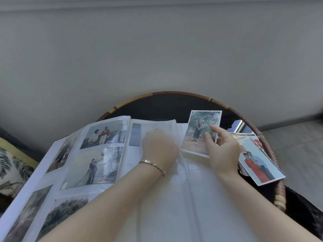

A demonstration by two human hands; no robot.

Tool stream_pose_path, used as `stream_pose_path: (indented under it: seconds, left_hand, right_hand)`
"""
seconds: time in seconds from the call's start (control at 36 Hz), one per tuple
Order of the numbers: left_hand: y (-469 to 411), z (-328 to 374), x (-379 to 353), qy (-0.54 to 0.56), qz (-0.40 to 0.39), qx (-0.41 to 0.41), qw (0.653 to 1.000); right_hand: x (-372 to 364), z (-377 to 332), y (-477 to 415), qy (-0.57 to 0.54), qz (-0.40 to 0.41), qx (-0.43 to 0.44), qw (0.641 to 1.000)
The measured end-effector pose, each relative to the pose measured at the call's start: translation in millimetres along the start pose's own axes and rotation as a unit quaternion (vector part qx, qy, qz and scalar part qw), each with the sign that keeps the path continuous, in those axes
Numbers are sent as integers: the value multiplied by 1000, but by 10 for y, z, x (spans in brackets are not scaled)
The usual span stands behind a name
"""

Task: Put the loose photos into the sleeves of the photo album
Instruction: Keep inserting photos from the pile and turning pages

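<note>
Left fingers (152, 133) veiled under translucent sleeve (167, 124)

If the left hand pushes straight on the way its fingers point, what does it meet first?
The left hand, veiled by the translucent plastic album sleeve, points away from the person; it would probably meet that sleeve's far end first, though depth is unclear.
</note>
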State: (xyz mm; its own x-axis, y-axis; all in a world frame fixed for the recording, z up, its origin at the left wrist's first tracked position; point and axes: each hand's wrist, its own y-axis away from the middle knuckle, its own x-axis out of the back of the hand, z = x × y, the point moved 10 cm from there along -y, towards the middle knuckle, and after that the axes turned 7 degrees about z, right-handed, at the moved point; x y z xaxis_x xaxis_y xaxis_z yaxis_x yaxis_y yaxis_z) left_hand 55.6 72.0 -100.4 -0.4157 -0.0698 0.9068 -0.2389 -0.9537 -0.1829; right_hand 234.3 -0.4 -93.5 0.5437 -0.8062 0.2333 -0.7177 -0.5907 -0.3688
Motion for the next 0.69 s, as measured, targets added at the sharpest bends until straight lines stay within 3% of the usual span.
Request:
stream_pose_path:
  seconds: [0.36, 0.69]
  left_hand:
    - [18, -2, -32, 30, -16, 26, 999]
    - [-42, -51, 44, -38, -40, -26, 998]
  right_hand:
    - [-29, -44, 22, 3, -17, -2, 1000]
    - [-254, 75, 168, 19, -133, -41, 990]
